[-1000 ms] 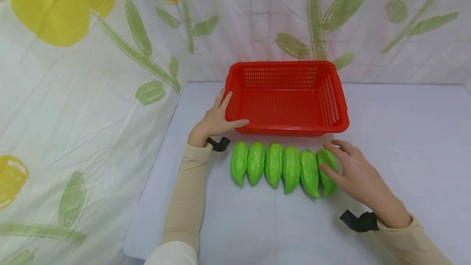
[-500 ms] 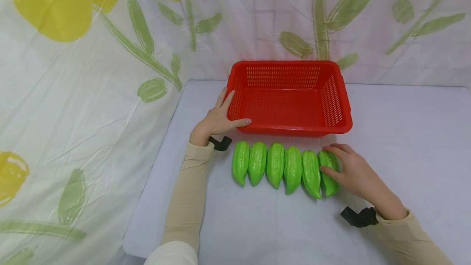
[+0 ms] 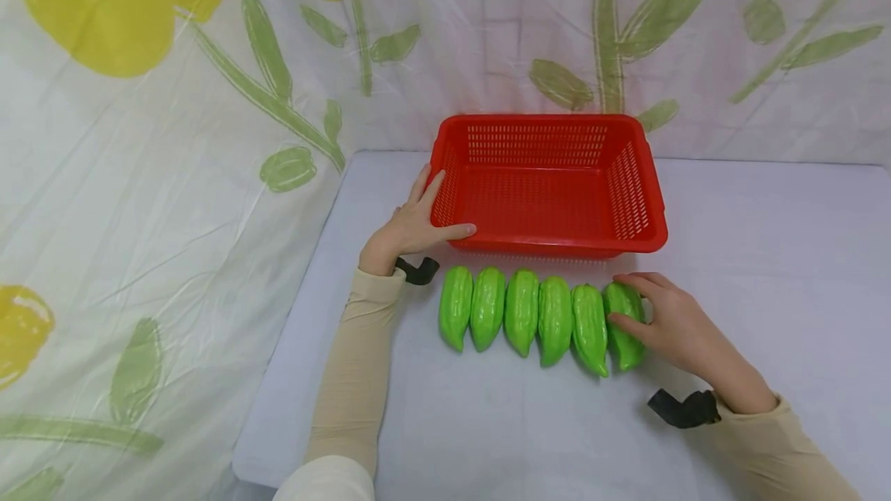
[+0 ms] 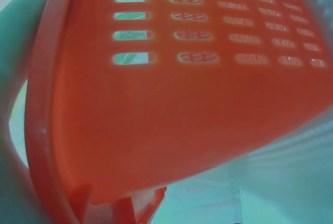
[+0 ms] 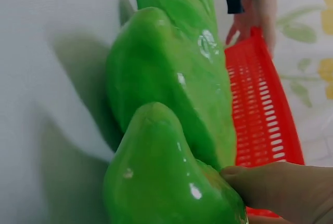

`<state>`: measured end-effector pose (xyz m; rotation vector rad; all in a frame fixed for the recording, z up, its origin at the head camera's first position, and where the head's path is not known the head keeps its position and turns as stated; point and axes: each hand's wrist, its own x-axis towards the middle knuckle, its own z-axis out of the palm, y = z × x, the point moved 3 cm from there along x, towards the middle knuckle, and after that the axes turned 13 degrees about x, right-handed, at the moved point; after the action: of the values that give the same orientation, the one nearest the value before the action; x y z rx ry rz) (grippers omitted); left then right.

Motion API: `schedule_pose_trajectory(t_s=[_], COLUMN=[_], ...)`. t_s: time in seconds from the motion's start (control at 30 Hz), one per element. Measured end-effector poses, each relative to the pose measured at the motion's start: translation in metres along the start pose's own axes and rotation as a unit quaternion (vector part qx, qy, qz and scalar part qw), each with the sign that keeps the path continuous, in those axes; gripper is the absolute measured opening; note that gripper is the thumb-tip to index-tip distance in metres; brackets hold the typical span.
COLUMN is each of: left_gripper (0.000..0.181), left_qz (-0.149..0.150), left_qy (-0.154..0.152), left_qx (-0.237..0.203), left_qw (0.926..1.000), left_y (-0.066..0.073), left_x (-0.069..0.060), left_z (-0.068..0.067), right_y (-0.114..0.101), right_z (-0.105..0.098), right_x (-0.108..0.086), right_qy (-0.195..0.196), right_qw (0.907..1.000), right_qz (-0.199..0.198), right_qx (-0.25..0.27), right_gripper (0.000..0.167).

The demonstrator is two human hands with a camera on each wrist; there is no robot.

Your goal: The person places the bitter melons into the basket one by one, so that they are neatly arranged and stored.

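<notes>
Tabletop [image 3: 480, 424] — basket [image 3: 536, 244]; right hand [image 3: 674, 325], pinched fruit [image 3: 628, 350]

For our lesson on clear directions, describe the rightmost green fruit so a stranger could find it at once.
On the table, find the red basket. Just in front lies a row of six green fruits; go to its right end. That fruit alone is gripped by the right hand.

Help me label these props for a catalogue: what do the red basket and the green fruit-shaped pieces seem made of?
Red basket: most likely moulded plastic, smooth with a slight sheen; evenly repeated slots in one-colour walls suggest it.
Green fruit-shaped pieces: probably plastic or coated foam, glossy; bright highlights on smooth, bulging surfaces point that way, but the look doesn't settle which.
</notes>
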<state>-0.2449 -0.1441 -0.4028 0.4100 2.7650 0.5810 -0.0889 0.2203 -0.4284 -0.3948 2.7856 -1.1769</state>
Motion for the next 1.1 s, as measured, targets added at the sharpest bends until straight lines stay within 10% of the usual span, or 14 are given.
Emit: schedule_pose_trajectory(t_s=[0.63,1.1], left_gripper=[0.117,0.116], left_qz=[-0.002,0.0], left_qy=[-0.003,-0.004], left_qx=[-0.026,-0.026], left_qw=[0.9997,0.9997], left_y=[-0.002,0.0], left_x=[0.001,0.001], left_z=[-0.002,0.001], right_y=[-0.061,-0.1], right_z=[-0.044,-0.079], right_x=[0.007,0.082], right_qy=[0.011,0.019], right_qw=[0.9948,0.9949], right_qz=[-0.1,-0.099], right_qx=[0.013,0.002], right_gripper=[0.066,0.061])
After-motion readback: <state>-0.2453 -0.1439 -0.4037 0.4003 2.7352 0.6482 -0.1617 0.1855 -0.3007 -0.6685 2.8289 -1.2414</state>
